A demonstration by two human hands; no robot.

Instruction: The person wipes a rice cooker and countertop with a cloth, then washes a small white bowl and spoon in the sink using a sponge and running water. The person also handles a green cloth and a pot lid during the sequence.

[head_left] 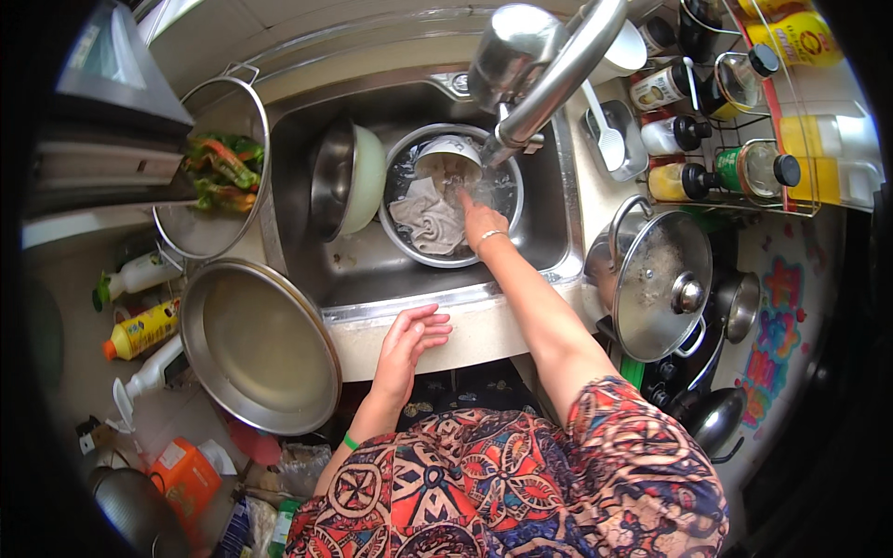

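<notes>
My right hand (483, 224) reaches into a round metal basin (517, 209) in the sink, its index finger stretched towards running water. A grey-white cloth (434, 217) lies in the basin beside the fingers, and a patterned white bowl (450, 150) rests tilted behind it. Above hangs the metal faucet (537, 111). Empty-handed, my left hand (411, 336) hovers by the front edge of the counter, fingers apart. A pale green bowl (366, 179) stands on its side against a metal bowl (329, 183), left of the basin. What the right hand's other fingers touch cannot be told.
A large metal pan (268, 349) of cloudy liquid stands left of the sink (307, 279), below a strainer of peppers (227, 167). On the right are a lidded steel pot (656, 279), a slotted spoon (612, 146) in a small tray and a rack of seasoning bottles (750, 167).
</notes>
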